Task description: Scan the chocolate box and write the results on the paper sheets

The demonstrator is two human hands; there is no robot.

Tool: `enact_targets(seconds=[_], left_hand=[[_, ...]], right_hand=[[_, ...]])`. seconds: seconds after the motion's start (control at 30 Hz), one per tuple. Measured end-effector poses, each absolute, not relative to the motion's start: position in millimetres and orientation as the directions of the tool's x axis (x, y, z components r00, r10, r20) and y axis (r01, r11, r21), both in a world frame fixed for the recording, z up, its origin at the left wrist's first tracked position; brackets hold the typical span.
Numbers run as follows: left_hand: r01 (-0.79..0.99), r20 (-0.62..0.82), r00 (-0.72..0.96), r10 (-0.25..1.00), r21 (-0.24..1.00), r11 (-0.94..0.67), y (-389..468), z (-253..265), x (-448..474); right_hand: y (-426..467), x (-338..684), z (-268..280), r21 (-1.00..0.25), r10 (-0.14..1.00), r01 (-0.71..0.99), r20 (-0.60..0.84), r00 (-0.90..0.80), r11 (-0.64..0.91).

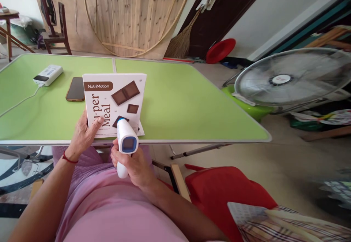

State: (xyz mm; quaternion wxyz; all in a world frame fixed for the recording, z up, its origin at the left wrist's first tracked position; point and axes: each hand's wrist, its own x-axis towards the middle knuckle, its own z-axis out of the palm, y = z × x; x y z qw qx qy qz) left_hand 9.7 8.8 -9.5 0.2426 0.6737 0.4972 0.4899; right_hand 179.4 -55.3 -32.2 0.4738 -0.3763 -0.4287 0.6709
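A white NutriMotion meal box (123, 114) with pictures of chocolate pieces stands upright near the front edge of the green table (175, 99). My left hand (85, 132) grips its lower left side, thumb across the front. In my right hand (134, 163) is a white infrared thermometer (124, 134) with a blue-framed screen that looks blank. Its nose points at the lower part of the box, and my fingers wrap round the handle. I cannot tell whether nose and box touch. Something white and flat shows at the box's lower right corner.
A dark smartphone (75, 89) lies left of the box, partly behind it. Farther left is a white power bank (48, 75) with a cable (22, 103). A large fan (282, 79) stands right of the table, and a red chair (227, 190) is at my right.
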Motion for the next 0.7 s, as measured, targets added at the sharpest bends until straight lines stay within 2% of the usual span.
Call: enact_targets(seconds=[0.2, 0.3, 0.37, 0.43, 0.5, 0.6, 0.7], left_hand=[[0.433, 0.406, 0.013, 0.914, 0.821, -0.371, 8.1, -9.8, 9.1], [0.428, 0.391, 0.013, 0.920, 0.830, -0.359, 7.1, -7.8, 10.4], [0.429, 0.387, 0.026, 0.922, 0.829, -0.360, 6.9, -6.6, 11.2], [0.425, 0.388, 0.035, 0.921, 0.828, -0.365, 7.1, -6.4, 11.5], [0.420, 0.387, 0.032, 0.922, 0.831, -0.364, 7.6, -7.3, 11.2], [0.426, 0.381, 0.018, 0.924, 0.834, -0.352, 7.9, -8.9, 10.3], [0.439, 0.377, 0.014, 0.926, 0.830, -0.345, 7.3, -8.5, 9.7]], right_hand=[[-56.7, 178.3, -26.0, -0.929, 0.961, -0.314, -0.115, -0.251, -0.193], [-58.5, 190.3, -23.8, -0.964, 0.977, -0.226, -0.095, -0.192, -0.138], [-54.9, 208.6, -21.6, -0.990, 0.997, -0.141, 0.020, -0.078, 0.009], [-43.6, 233.2, -17.5, -0.973, 0.973, -0.064, 0.219, 0.078, 0.224], [-24.5, 258.5, -12.1, -0.942, 0.935, 0.074, 0.335, 0.120, 0.328], [12.8, 285.3, -5.6, -0.904, 0.939, 0.286, 0.341, 0.031, 0.319], [50.5, 292.8, -5.2, -0.895, 0.941, 0.289, 0.317, -0.122, 0.339]])
